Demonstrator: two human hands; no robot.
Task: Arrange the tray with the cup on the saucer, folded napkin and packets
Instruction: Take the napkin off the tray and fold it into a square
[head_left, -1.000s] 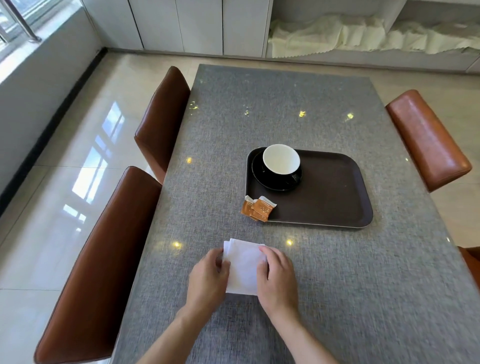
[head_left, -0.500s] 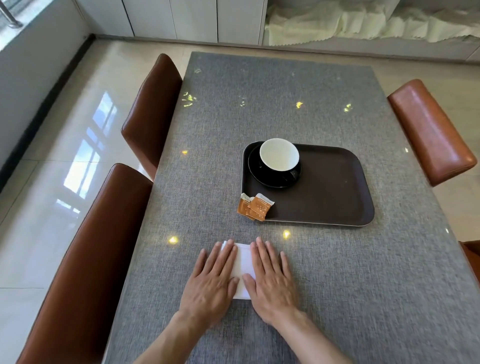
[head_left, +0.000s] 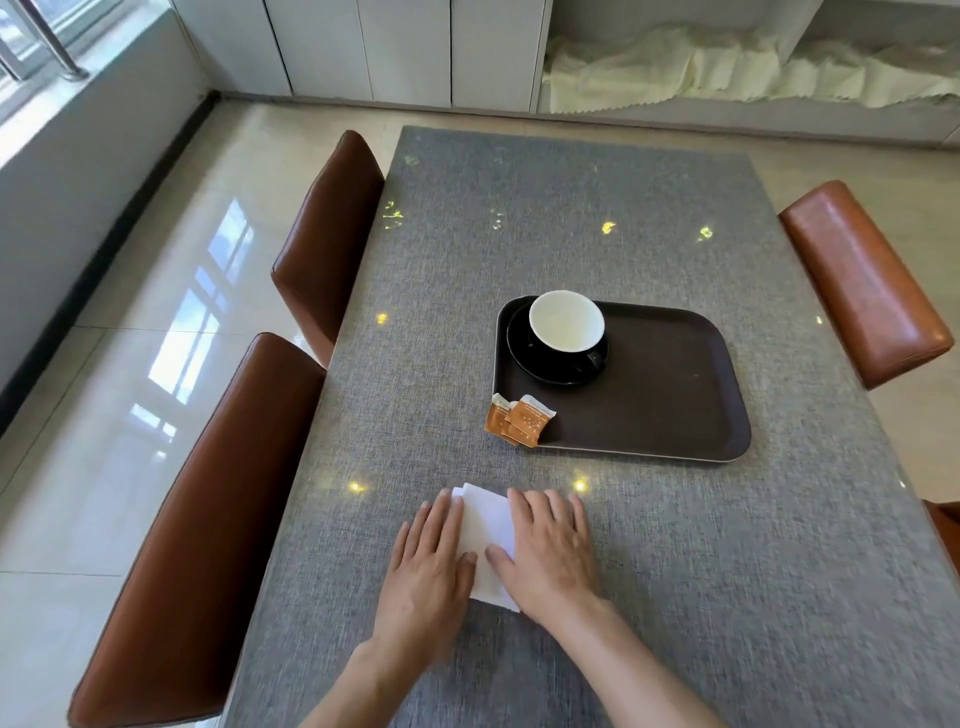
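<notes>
A folded white napkin (head_left: 485, 525) lies on the grey table (head_left: 571, 234), close to me. My left hand (head_left: 431, 566) presses flat on its left side and my right hand (head_left: 550, 551) presses flat on its right side, fingers spread. Farther off sits a dark brown tray (head_left: 654, 395). In its far left corner a black cup with a white inside (head_left: 566, 325) stands on a black saucer (head_left: 524, 358). Orange packets (head_left: 519, 421) lean over the tray's near left rim, partly on the table.
Two brown leather chairs (head_left: 208, 519) (head_left: 327, 239) stand along the table's left side and another chair (head_left: 862, 280) on the right. White cabinets and a shelf with pale cloth (head_left: 727, 73) line the far wall.
My hands went from pinching the napkin's edges to lying flat on it. They have since slid apart, showing more of the napkin between them.
</notes>
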